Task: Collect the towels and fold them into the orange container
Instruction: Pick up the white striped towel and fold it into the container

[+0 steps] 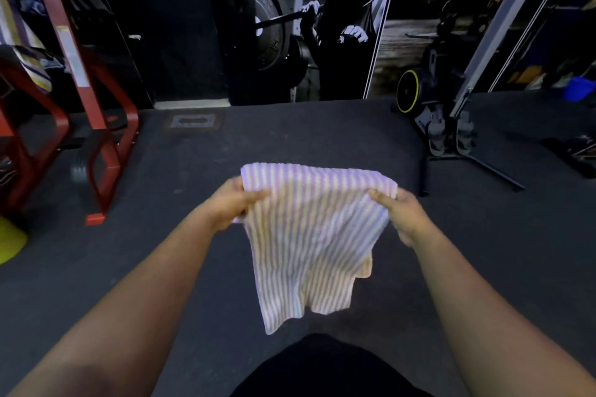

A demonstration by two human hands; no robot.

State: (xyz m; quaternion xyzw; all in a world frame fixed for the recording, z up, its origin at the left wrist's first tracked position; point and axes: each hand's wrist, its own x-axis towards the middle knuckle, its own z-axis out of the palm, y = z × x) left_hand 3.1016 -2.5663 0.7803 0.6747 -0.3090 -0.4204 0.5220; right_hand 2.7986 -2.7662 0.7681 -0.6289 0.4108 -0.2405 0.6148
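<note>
Both hands, left [233, 203] and right [401, 214], pinching top corners of one soft white-and-purple striped towel [309, 242], hanging mid-air above dark floor [161, 267]. Half folded, maybe. No orange container in view. Folding and packing left.

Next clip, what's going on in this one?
A person stands on a dark gym floor and holds a striped towel out in front of them. The left hand and the right hand each grip one side of its upper edge, and the rest hangs loose, partly doubled over. A red machine frame stands to the left. No orange container is in view.
</note>
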